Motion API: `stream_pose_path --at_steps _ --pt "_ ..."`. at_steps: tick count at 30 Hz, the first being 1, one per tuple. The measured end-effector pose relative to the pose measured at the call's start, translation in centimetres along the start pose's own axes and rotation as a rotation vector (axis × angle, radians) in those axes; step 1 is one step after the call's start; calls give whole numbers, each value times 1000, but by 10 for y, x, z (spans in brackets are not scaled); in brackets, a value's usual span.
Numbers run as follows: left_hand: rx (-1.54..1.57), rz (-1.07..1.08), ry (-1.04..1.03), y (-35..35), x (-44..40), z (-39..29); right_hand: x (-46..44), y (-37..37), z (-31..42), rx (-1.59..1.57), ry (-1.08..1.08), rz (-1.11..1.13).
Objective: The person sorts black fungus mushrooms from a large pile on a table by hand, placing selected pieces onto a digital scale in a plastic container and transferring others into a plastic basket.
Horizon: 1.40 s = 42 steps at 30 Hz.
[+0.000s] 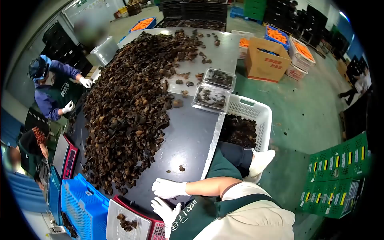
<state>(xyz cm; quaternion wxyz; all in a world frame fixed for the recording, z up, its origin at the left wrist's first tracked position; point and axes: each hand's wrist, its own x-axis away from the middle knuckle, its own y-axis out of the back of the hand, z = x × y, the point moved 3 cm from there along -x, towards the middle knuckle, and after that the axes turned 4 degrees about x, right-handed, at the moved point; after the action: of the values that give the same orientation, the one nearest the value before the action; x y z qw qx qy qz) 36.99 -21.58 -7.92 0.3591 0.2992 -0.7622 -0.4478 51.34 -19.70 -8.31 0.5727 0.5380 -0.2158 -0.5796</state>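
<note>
My right hand (169, 189), in a white glove, hovers over or rests on the near edge of the dark tabletop (188, 140); its fingers are stretched out and hold nothing visible. Just below it, my left hand (165, 210) is gloved too, fingers spread, beside a red-framed scale (116, 222). A small clump of dark fungus (127, 223) lies on the scale's pan. Beyond my hands spreads a large heap of brown-black wood ear fungus (124, 104). A few loose bits (182, 168) lie near my right hand.
Two clear plastic boxes (210, 98) with fungus stand at the table's right edge, above a white basket (264, 124) of fungus. A blue crate (84, 206) sits beside the scale. Two co-workers (58, 86) stand across the table. Green crates (336, 176) are stacked at right.
</note>
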Motion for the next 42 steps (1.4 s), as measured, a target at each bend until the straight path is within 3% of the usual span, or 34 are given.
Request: stream_pose_path --at_steps 3,4,5,6,7,9,10,11,13,15,16,18,19,20,21,22,23,24,25,27,29,32,33,36,39,42 --pt "-130 65 -16 -22 -16 -28 29 35 -38 42 -160 -9" --pt "-117 -17 -109 -30 -21 -35 50 37 -57 82 -187 -119" --pt "-70 -48 -198 -30 -28 -47 72 98 -60 111 -291 -61" --pt "-58 -106 -294 -36 -35 -53 104 75 -95 39 -359 -174" --pt "-46 -168 -388 -40 -40 -60 129 112 -104 270 -355 -201" --pt "116 -62 -539 -31 -50 -91 182 164 -126 626 -831 -1" --pt "291 37 -603 -19 -50 -113 211 184 -139 728 -1075 -17" --pt "570 108 -739 -28 -51 -120 240 201 -140 681 -1072 -400" --pt "764 248 -761 -13 -36 -146 264 221 -133 823 -998 -697" --pt "637 144 -867 4 -34 -147 255 218 -124 769 -1004 -655" --pt "672 90 -829 10 -38 -139 235 217 -117 632 -997 -624" --pt "862 -78 -496 22 -45 -118 186 184 -108 422 -968 -301" --pt "991 -159 -310 27 -47 -104 157 160 -96 400 -811 -131" --pt "966 -260 -245 35 -51 -89 129 142 -77 204 -559 -270" --pt "940 -363 -181 42 -57 -72 106 104 -65 79 -487 -24" --pt "944 -436 -164 45 -60 -56 81 89 -44 -82 -322 37" --pt "915 -466 -146 54 -60 -47 66 72 -25 -289 -39 -235" --pt "1083 -486 -108 66 -57 -51 55 59 -12 -354 120 -165" --pt "1254 -499 -71 76 -54 -56 49 46 2 -266 145 -69" --pt "1092 -522 -83 73 -53 -32 51 33 2 -245 144 166" --pt "930 -514 -63 71 -53 -16 63 47 -12 -142 126 127" --pt "975 -508 -17 49 -55 7 117 75 -59 -61 15 -196" --pt "984 -494 -5 40 -58 12 126 109 -73 -30 -187 58" --pt "756 -460 23 26 -60 14 172 150 -119 450 -728 349" --pt "863 -426 65 15 -64 7 162 181 -141 418 -845 177" --pt "938 -369 105 -22 -75 21 105 176 -150 124 -789 -23"
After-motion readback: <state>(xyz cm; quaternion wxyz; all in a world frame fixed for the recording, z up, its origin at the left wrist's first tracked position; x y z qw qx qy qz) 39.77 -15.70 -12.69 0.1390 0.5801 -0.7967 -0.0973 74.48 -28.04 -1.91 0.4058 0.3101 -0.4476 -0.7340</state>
